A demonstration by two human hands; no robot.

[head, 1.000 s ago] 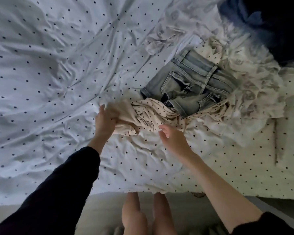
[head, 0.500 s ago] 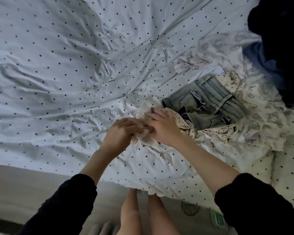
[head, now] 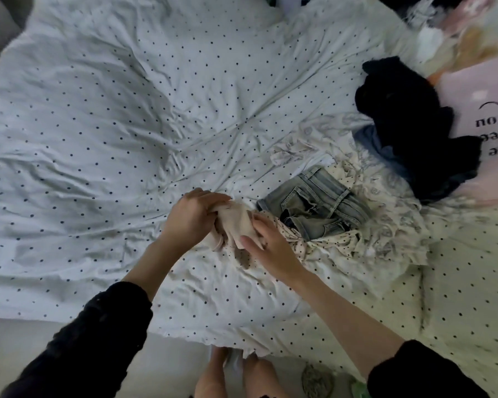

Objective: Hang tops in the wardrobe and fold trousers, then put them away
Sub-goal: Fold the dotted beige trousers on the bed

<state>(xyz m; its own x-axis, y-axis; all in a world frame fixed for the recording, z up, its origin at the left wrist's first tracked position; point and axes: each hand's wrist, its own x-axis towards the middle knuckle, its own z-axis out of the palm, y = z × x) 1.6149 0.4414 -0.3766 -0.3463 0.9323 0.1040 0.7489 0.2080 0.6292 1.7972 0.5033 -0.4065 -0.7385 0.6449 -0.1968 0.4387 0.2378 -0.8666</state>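
Observation:
A cream dotted garment lies crumpled on the bed, near its front edge. My left hand grips a bunched beige end of that garment. My right hand holds the same bunch from the right, thumb across the cloth. Faded denim shorts lie on the garment just right of my hands. A pale floral-print garment spreads under and beyond the shorts.
The bed has a white dotted sheet, rumpled, wide and bare to the left. A heap of black and blue clothes sits at the right, next to a pink printed top. My legs stand at the bed's front edge.
My hands came together on the cream garment's end and bunched it up. The view tilted up, showing more of the bed and the clothes heap.

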